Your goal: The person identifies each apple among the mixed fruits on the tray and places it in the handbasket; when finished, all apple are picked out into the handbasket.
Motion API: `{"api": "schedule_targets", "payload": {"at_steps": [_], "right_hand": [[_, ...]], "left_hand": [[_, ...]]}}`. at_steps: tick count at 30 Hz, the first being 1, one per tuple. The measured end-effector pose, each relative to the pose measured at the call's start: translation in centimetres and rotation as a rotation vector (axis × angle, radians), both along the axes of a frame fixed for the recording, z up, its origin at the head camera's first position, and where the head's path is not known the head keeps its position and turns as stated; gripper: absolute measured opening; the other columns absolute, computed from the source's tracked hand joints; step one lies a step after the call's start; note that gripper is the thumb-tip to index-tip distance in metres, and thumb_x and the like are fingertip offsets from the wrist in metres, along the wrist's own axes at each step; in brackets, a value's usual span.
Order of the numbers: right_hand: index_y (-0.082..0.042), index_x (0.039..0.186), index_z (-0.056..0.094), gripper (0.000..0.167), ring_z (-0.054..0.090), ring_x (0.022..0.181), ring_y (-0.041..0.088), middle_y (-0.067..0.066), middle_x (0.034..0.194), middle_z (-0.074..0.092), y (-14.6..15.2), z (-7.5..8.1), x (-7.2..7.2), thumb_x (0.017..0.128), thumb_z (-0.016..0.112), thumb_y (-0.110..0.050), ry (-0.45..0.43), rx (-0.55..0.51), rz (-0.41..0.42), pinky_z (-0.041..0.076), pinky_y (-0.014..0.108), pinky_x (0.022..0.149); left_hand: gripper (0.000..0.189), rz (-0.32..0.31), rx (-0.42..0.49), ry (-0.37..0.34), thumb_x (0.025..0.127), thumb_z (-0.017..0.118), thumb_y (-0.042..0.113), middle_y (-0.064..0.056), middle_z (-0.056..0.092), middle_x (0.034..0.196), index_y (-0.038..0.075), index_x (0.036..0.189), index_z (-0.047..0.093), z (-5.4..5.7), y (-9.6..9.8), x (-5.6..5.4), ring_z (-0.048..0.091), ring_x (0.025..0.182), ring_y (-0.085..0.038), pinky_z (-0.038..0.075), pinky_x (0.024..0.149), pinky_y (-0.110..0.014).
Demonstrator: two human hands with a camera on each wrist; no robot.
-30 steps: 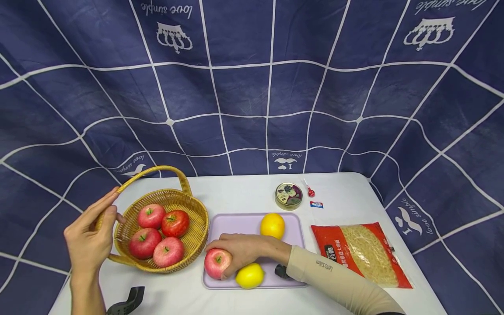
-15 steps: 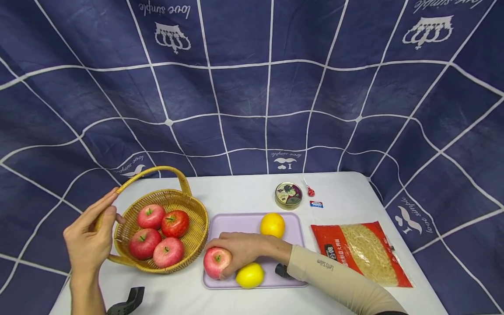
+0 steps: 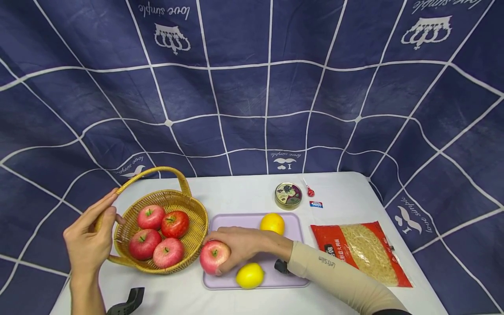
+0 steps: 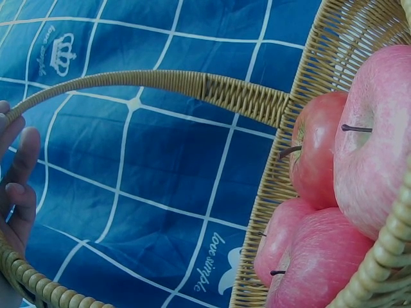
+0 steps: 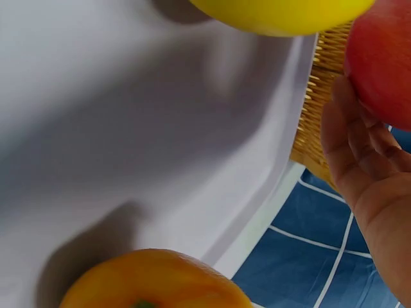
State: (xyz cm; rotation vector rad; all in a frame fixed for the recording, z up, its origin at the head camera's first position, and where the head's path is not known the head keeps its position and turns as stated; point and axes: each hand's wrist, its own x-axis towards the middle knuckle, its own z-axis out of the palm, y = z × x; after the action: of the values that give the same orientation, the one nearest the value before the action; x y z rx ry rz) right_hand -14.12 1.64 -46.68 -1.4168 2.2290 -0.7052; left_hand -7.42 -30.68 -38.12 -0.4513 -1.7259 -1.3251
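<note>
At the left, my left hand point(image 3: 88, 236) grips the arched handle point(image 3: 147, 171) of a wicker basket point(image 3: 198, 218). Inside the basket lie several red apples point(image 3: 168, 253), which fill much of the left wrist view too. My right hand point(image 3: 240, 245) holds another apple point(image 3: 214, 257) over the left edge of a lilac tray point(image 3: 232, 218), close to the basket's rim. In the right wrist view its fingers curve round that apple point(image 5: 385, 70). A lemon point(image 3: 250, 276) lies on the tray just below the hand, and an orange point(image 3: 272, 224) lies behind the wrist.
Behind the tray stand a round tin point(image 3: 288, 195), a red lollipop point(image 3: 310, 191) and a small blue-and-red packet point(image 3: 316, 204). A red bag of pasta point(image 3: 362, 253) lies at the right. A dark blue checked cloth point(image 3: 252, 87) hangs behind the white table.
The right hand has raised the apple slightly and moved it left toward the basket. The left hand keeps its place on the handle.
</note>
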Motion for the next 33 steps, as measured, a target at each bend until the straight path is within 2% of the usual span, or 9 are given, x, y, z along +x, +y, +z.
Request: {"api": "schedule_targets", "payload": {"at_steps": [5, 17, 21, 26, 33], "right_hand": [[-0.042, 0.135, 0.048, 0.068, 0.052, 0.099, -0.007, -0.023, 0.113, 0.053, -0.1, 0.7, -0.1, 0.077, 0.081, -0.053, 0.008, -0.026, -0.009, 0.045, 0.012, 0.088], [-0.036, 0.138, 0.049, 0.070, 0.048, 0.107, -0.006, -0.020, 0.117, 0.054, -1.4, 1.9, -1.3, 0.078, 0.080, -0.055, 0.100, -0.087, -0.002, 0.041, 0.012, 0.094], [-0.039, 0.137, 0.049, 0.069, 0.049, 0.105, -0.008, -0.021, 0.119, 0.053, -2.1, 2.4, -1.6, 0.077, 0.079, -0.055, 0.090, -0.107, -0.014, 0.042, 0.012, 0.092], [-0.043, 0.137, 0.048, 0.068, 0.048, 0.105, -0.010, -0.023, 0.123, 0.051, -3.1, 2.6, -1.8, 0.077, 0.078, -0.057, 0.096, -0.093, -0.034, 0.042, 0.011, 0.089], [-0.040, 0.140, 0.048, 0.071, 0.047, 0.109, -0.007, -0.019, 0.128, 0.051, -4.2, 2.7, -1.9, 0.078, 0.076, -0.061, 0.132, -0.070, -0.023, 0.041, 0.011, 0.091]], "left_hand": [[0.025, 0.006, -0.005, 0.000, 0.086, 0.057, -0.022, -0.033, 0.064, 0.123, -0.027, 0.110, 0.061, 0.0, 0.0, 0.0, 0.065, 0.065, -0.005, 0.049, 0.064, -0.008], [0.025, -0.009, 0.007, 0.007, 0.086, 0.057, -0.023, -0.033, 0.064, 0.123, -0.028, 0.109, 0.061, 0.0, 0.0, 0.0, 0.066, 0.065, -0.006, 0.048, 0.064, -0.008], [0.024, -0.016, 0.019, 0.016, 0.085, 0.057, -0.023, -0.034, 0.064, 0.122, -0.028, 0.109, 0.061, 0.0, -0.1, 0.0, 0.066, 0.064, -0.006, 0.048, 0.062, -0.008], [0.024, -0.025, 0.027, 0.015, 0.085, 0.056, -0.024, -0.034, 0.063, 0.122, -0.029, 0.109, 0.060, -0.1, 0.0, 0.0, 0.066, 0.064, -0.007, 0.049, 0.064, -0.009], [0.024, -0.032, 0.031, 0.025, 0.085, 0.056, -0.024, -0.034, 0.064, 0.122, -0.029, 0.108, 0.060, -0.2, 0.0, -0.2, 0.066, 0.065, -0.007, 0.049, 0.064, -0.009]]}}
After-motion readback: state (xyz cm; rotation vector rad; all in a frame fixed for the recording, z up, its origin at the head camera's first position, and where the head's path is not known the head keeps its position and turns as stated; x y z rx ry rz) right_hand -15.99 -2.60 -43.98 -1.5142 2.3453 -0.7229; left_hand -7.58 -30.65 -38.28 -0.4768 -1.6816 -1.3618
